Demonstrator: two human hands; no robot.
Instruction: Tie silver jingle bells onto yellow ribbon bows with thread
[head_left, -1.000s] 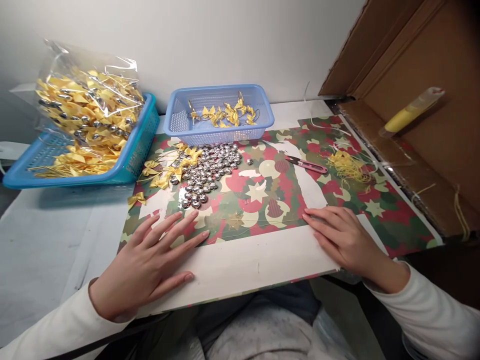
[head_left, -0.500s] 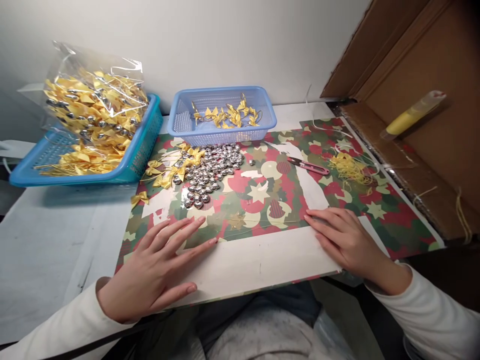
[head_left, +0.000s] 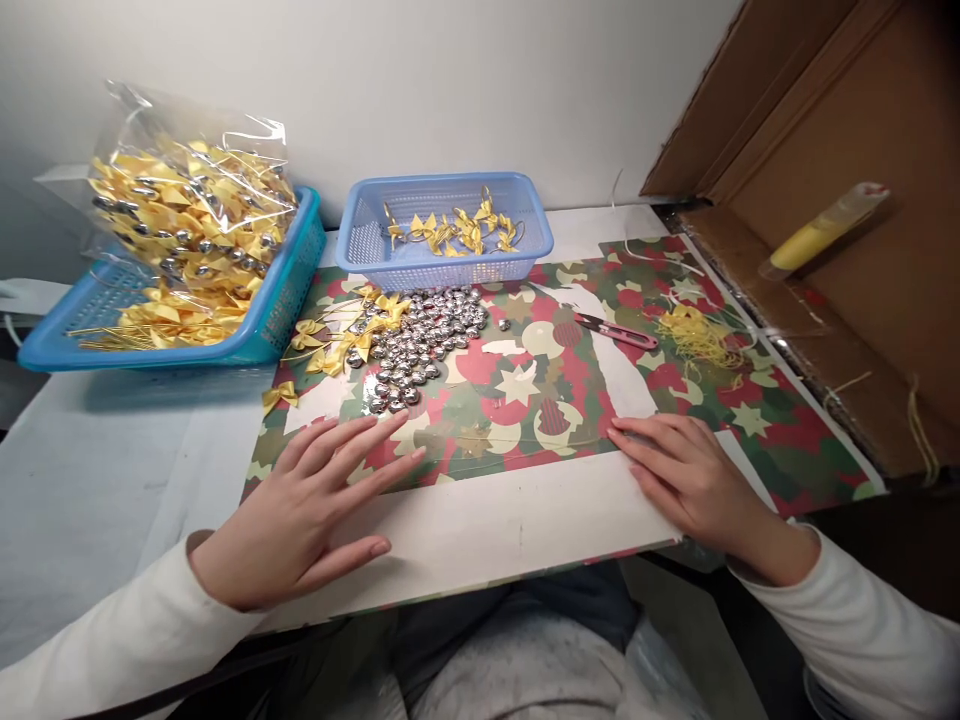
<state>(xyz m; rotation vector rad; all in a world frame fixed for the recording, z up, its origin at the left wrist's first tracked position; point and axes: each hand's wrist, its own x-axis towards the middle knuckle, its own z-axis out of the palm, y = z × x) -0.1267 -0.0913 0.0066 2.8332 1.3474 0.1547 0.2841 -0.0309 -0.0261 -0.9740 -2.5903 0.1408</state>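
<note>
My left hand (head_left: 322,505) is spread open above the near left of the patterned sheet (head_left: 517,385), its fingertips close to a pile of silver jingle bells (head_left: 420,345). My right hand (head_left: 690,480) lies on the sheet's right part, fingers stretched out and fairly close together. A thin thread (head_left: 525,443) seems to run across the sheet between the two hands; whether the right fingertips press on its end is hard to see. Yellow ribbon bows (head_left: 337,350) with stems lie left of the bells, and one bow (head_left: 280,396) sits apart, nearer my left hand.
Pink-handled thread snips (head_left: 619,331) and a tangle of yellow thread (head_left: 697,335) lie to the right. A blue basket (head_left: 446,270) with bows stands at the back. Left is another basket (head_left: 289,300), with a bag of bows (head_left: 195,200). Cardboard (head_left: 825,120) walls the right side.
My left hand has shifted slightly up and away from me, its fingertips now nearer the bells. The right hand has hardly moved.
</note>
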